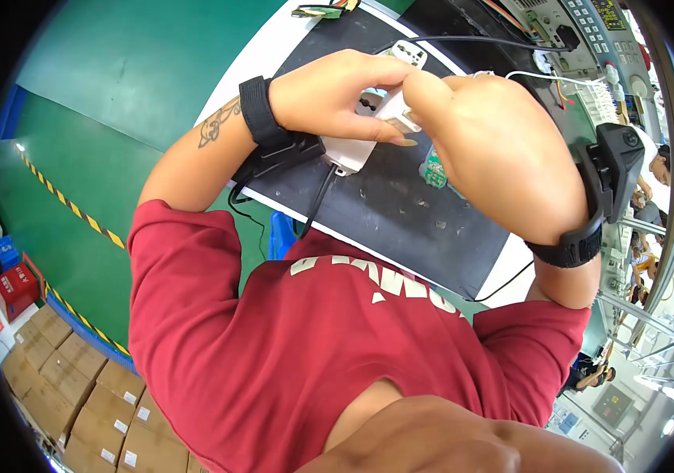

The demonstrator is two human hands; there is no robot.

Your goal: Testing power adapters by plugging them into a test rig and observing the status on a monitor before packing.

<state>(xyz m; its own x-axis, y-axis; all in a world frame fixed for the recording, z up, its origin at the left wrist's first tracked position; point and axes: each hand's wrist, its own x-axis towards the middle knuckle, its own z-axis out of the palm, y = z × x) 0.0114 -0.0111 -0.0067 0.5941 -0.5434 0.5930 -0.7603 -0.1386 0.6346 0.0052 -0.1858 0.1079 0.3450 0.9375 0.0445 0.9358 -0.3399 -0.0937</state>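
A white block (401, 114) is gripped by the fingers of the left hand (329, 93), its thumb lying along the lower side; the right hand (502, 150) is set close against it, but its fingertips are hidden behind the hand, so whether the block is also pinched there cannot be told. The block is held above the strip (346, 156); whether the two are touching cannot be made out. The step in hand is judged to be two-handed handling of the block, and for the next move a steady left grip and a careful right-hand hold seem to be called for. Much of the strip's middle is covered by the left hand. On the dark surface (408, 229), the circuit board (434, 171) is partly blocked by the right hand. Farther out, the instrument (589, 47) is bent and cut off by the rim.
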